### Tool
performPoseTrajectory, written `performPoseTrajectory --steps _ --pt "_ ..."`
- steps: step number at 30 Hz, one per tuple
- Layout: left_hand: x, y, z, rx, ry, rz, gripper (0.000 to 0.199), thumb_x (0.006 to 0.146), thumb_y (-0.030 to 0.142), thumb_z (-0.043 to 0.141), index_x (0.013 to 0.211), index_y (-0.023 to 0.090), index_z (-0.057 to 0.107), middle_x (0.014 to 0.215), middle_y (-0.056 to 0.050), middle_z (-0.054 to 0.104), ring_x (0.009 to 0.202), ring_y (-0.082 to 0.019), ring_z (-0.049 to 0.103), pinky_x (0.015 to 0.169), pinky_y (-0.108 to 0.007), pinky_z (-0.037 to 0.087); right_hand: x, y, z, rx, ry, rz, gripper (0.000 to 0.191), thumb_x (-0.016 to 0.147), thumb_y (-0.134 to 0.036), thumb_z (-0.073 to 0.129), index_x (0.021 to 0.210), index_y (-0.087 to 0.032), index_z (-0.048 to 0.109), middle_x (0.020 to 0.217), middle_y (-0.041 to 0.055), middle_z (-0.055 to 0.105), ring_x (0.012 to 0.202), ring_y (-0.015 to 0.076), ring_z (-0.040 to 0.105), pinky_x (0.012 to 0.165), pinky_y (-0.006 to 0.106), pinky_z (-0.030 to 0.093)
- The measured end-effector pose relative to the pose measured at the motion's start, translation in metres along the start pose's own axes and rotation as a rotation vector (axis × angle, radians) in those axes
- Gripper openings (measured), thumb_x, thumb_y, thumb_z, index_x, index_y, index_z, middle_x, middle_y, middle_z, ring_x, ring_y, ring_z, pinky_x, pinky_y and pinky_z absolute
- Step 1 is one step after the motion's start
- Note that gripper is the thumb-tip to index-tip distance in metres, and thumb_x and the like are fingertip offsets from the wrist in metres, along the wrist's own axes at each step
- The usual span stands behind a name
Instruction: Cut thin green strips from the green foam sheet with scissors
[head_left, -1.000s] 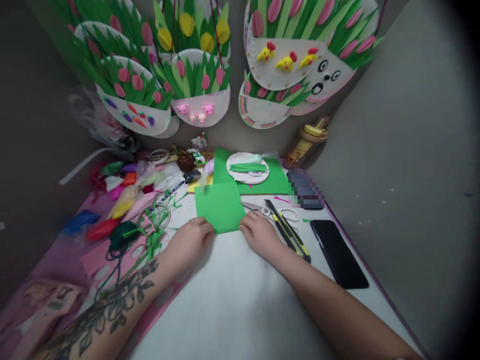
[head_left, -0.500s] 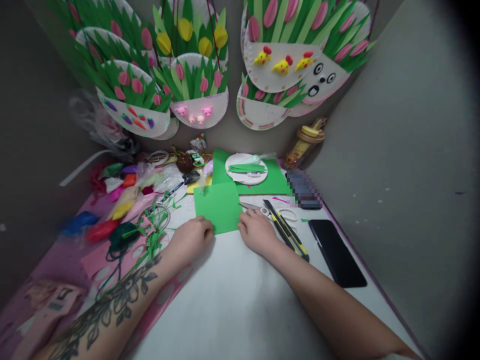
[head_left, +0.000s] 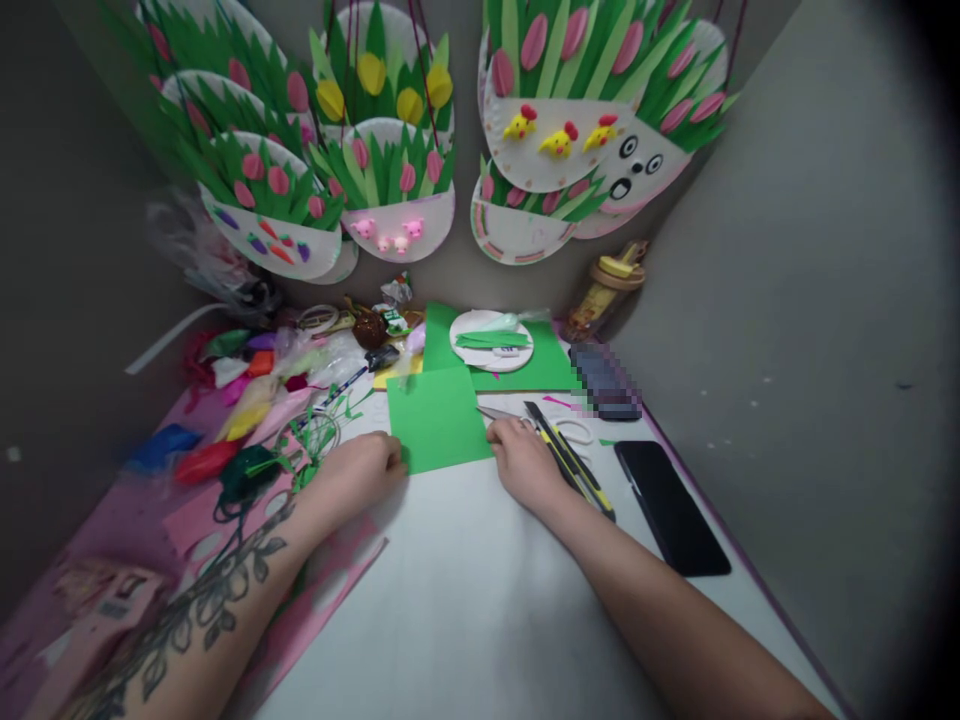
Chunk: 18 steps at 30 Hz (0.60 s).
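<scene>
A sheet of green paper [head_left: 437,418] lies on the white tabletop in front of me. At its lower left corner, my left hand [head_left: 367,468] has its fingers curled closed on the edge. My right hand [head_left: 525,458] pinches the lower right corner, the thumb and fingertips together. Right behind that hand are the scissors [head_left: 576,430], with white handles, partly covered by a yellow and black utility knife [head_left: 570,458]. Beyond the sheet, a white paper plate [head_left: 469,358] holds green paper strips [head_left: 491,340] and rests on a larger green sheet [head_left: 551,372].
Colourful clay packets [head_left: 206,462], green scraps and pink cut paper [head_left: 330,590] crowd the left side. A black phone [head_left: 671,505] and a second, blurred device [head_left: 606,382] lie at right. A drink cup [head_left: 604,290] leans by the wall, under hanging paper-plate baskets [head_left: 401,225].
My hands have moved apart, the left one leftward and the right one slightly rightward. More of the green sheet's lower edge shows between them.
</scene>
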<state>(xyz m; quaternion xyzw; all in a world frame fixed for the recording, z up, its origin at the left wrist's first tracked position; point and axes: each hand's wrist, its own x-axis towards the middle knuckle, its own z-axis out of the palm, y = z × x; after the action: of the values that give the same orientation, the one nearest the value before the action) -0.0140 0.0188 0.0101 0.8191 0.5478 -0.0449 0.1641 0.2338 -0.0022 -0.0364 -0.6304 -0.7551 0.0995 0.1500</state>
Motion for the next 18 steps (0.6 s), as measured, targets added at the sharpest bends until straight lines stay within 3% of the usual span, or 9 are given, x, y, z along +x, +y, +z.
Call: performPoseTrajectory --steps 2,4,7,10,14,18 --pt "-0.001 0.0 0.002 -0.023 0.042 0.098 0.02 0.079 0.023 0.045 0.089 0.021 0.062 0.089 -0.004 0.058 0.076 -0.017 0.055 0.063 -0.026 0.036 0.0 0.0 0.0 0.006 0.003 -0.008 0.019 0.081 -0.008 0.046 0.091 -0.02 0.056 0.093 0.0064 0.058 0.088 0.0213 0.046 0.075 0.032 0.034" --pt "-0.001 0.003 0.006 -0.041 0.05 0.268 0.035 0.082 0.015 0.041 0.11 0.026 0.06 0.097 -0.004 0.055 0.084 -0.016 0.054 0.071 -0.025 0.038 0.0 0.001 0.001 0.02 0.006 -0.029 0.021 0.081 -0.006 0.046 0.092 -0.02 0.058 0.093 0.0066 0.058 0.089 0.0213 0.046 0.076 0.032 0.035" --pt "-0.002 0.007 0.014 0.013 0.017 0.447 0.047 0.088 0.014 0.034 0.126 0.037 0.051 0.094 -0.003 0.051 0.085 -0.016 0.05 0.077 -0.027 0.036 0.001 0.003 0.001 0.068 0.013 -0.118 0.031 0.08 0.0 0.044 0.096 -0.02 0.061 0.096 0.0064 0.058 0.094 0.0205 0.046 0.08 0.031 0.035" --pt "-0.001 0.01 0.019 0.054 0.006 0.457 0.046 0.09 0.017 0.034 0.128 0.037 0.05 0.091 -0.002 0.05 0.083 -0.017 0.048 0.075 -0.028 0.035 0.001 0.005 0.001 0.08 -0.006 -0.275 0.043 0.08 0.003 0.044 0.106 -0.025 0.064 0.103 0.0065 0.056 0.102 0.0204 0.043 0.086 0.033 0.034" --pt "-0.001 0.011 0.016 0.041 -0.02 0.432 0.046 0.089 0.015 0.031 0.124 0.034 0.054 0.09 -0.002 0.051 0.082 -0.016 0.048 0.076 -0.026 0.035 0.0 0.003 -0.003 -0.026 -0.066 -0.483 0.038 0.089 -0.014 0.05 0.115 -0.039 0.062 0.115 0.006 0.053 0.108 0.0232 0.04 0.09 0.039 0.031" --pt "-0.006 0.013 0.009 0.042 -0.037 0.377 0.044 0.089 0.017 0.033 0.121 0.036 0.056 0.089 -0.002 0.053 0.081 -0.016 0.05 0.075 -0.026 0.036 -0.004 -0.002 -0.009 -0.158 -0.097 -0.537 0.032 0.093 -0.026 0.048 0.119 -0.039 0.06 0.119 0.0054 0.055 0.111 0.0247 0.04 0.091 0.04 0.03"
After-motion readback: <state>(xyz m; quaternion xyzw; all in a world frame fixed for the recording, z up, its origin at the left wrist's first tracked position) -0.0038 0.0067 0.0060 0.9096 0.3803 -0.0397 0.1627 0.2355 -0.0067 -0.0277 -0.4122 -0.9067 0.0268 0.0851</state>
